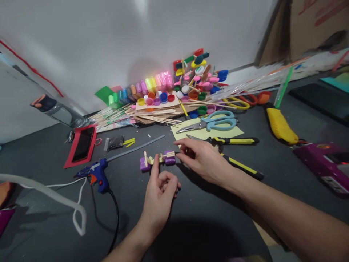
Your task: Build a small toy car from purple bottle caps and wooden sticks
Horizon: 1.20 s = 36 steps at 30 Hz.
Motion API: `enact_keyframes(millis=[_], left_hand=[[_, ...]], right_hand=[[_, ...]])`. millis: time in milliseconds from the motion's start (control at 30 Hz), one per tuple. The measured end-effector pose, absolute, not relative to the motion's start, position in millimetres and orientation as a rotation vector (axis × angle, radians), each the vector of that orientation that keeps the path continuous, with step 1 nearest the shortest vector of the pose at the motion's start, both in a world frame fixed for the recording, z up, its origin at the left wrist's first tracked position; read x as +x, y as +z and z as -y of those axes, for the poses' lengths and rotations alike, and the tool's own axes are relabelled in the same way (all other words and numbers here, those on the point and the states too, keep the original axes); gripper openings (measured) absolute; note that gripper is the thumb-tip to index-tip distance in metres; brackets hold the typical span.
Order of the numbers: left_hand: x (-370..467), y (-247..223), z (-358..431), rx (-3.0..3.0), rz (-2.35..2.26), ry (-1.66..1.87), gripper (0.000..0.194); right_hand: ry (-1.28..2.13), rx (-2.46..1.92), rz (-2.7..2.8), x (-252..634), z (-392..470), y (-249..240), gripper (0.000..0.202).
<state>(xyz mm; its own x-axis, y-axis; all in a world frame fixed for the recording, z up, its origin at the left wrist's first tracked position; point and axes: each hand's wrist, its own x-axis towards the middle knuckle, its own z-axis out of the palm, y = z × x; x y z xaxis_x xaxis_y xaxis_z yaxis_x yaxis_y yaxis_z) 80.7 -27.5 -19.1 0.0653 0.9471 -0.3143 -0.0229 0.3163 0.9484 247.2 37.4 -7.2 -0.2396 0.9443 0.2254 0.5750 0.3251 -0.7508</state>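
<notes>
A small craft model [158,160] lies on the dark table, built of two purple blocks joined by a pale yellow middle, with short wooden sticks on top. My left hand [160,193] stretches its index finger to the middle of the model and appears to touch it. The other left fingers are curled, with nothing seen in them. At the model's right end is my right hand [205,158], thumb and index finger apart beside the sticks. Whether the right fingertips touch the model I cannot tell. Pliers-like cutters [231,141] with black-and-yellow handles lie partly behind my right hand.
A blue hot glue gun [100,176] with a trailing cord lies left, near a grey glue stick [136,147] and a phone [83,143] on red card. Blue-handled scissors [220,120], wooden skewers [158,118] and colourful caps [163,97] lie behind. A yellow-handled tool [282,125] lies right.
</notes>
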Motion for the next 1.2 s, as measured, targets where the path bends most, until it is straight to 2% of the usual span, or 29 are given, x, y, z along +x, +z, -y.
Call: enact_keyframes(millis=[67, 133, 233, 300, 433, 600, 700, 833, 900, 1100, 1200], left_hand=[[80, -19, 30, 1.006, -1.277, 0.992, 0.068], [78, -19, 32, 1.050, -1.293, 1.047, 0.043], [75, -20, 33, 1.094, -1.316, 1.116, 0.024], [73, -21, 33, 1.116, -1.323, 1.148, 0.021], [67, -22, 33, 1.205, -1.338, 1.246, 0.022], [53, -8, 33, 1.304, -1.382, 1.514, 0.025], [35, 7, 29, 1.388, -1.452, 1.568, 0.020], [-2, 14, 14, 1.640, -1.507, 1.290, 0.051], [-18, 9, 3, 1.750, -1.518, 1.122, 0.055], [-27, -10, -24, 1.923, -1.503, 0.871, 0.052], [-24, -3, -18, 1.936, -1.528, 0.883, 0.028]], right_hand=[[0.658, -1.326, 1.846, 248, -37, -5, 0.015], [0.610, -1.299, 1.770, 249, -37, -2, 0.010], [0.571, -1.244, 1.698, 251, -37, 2, 0.023], [0.569, -1.215, 1.676, 253, -38, 4, 0.024], [0.542, -1.198, 1.628, 256, -38, 7, 0.012], [0.452, -1.215, 1.570, 265, -39, 14, 0.026], [0.410, -1.221, 1.542, 274, -44, 21, 0.017], [0.410, -1.238, 1.600, 288, -48, 37, 0.015], [0.432, -1.252, 1.685, 294, -45, 44, 0.017], [0.463, -1.303, 2.007, 289, -12, 40, 0.019], [0.463, -1.307, 2.148, 280, 8, 31, 0.017]])
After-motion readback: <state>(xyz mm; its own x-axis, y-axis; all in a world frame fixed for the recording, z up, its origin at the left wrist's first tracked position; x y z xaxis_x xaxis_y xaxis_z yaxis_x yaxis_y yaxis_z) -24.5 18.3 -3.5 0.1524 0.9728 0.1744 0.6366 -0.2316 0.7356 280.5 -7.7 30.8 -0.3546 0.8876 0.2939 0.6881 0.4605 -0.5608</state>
